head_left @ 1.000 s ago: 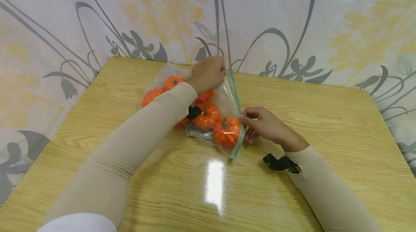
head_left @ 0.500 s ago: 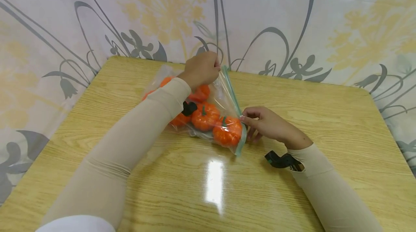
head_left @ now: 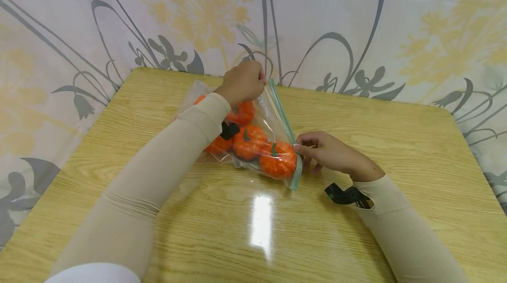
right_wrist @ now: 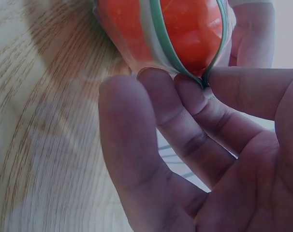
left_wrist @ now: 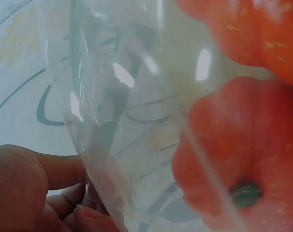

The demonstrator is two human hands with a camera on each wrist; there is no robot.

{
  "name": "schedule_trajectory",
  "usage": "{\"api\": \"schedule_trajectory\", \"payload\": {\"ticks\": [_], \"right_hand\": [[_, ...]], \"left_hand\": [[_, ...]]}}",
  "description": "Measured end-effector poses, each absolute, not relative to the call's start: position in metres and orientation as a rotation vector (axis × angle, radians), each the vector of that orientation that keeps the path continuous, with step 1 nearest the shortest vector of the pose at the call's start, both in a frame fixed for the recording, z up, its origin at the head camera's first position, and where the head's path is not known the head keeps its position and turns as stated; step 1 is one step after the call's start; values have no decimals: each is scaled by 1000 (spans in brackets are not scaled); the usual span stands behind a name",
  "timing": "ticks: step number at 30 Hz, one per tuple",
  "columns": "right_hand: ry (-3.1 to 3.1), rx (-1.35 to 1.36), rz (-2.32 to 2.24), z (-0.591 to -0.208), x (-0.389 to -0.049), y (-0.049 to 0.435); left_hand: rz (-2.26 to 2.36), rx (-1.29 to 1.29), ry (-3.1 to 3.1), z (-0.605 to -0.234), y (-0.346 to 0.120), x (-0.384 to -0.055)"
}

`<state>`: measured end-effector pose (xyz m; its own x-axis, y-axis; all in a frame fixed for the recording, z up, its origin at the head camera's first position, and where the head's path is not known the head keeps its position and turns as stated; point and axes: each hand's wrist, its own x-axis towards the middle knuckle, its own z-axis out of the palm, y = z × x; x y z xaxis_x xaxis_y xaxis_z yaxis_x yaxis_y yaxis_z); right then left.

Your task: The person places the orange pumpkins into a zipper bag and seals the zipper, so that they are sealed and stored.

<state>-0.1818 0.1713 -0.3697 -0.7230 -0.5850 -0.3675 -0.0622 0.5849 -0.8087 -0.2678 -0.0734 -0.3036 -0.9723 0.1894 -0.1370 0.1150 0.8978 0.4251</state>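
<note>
A clear zip-lock bag (head_left: 266,115) lies at the middle of the table, with several small orange toy pumpkins (head_left: 248,142) inside. Its green-edged zip (head_left: 284,113) faces right. Up at the bag's far side, my left hand (head_left: 242,81) pinches the film; the left wrist view shows the thumb and fingers on the bag's edge, beside a pumpkin (left_wrist: 238,145) with a green stem. My right hand (head_left: 332,153) pinches the zip partway along between thumb and fingers. In the right wrist view the two green zip lips (right_wrist: 161,34) spread apart beyond that pinch, baring orange between them.
The wood-grain table (head_left: 380,142) has a glossy top with a bright light reflection. A floral curtain (head_left: 309,14) hangs right behind its far edge. A black wrist-camera mount (head_left: 342,195) juts from the right sleeve, low over the tabletop.
My left hand has moved left and slightly away from me, drawing the bag's far corner with it. The right hand has shifted slightly right, still pinching the zip.
</note>
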Motion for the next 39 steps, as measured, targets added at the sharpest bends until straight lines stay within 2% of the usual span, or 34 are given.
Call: {"api": "schedule_trajectory", "payload": {"ticks": [13, 22, 39], "right_hand": [[2130, -531, -1072, -372, -179, 175], [2004, -630, -1040, -386, -171, 177], [2009, -690, -955, -391, -171, 175]], "left_hand": [[656, 208, 2879, -304, -79, -273], [657, 69, 2919, -304, -97, -279], [766, 284, 2861, -318, -91, -278]]}}
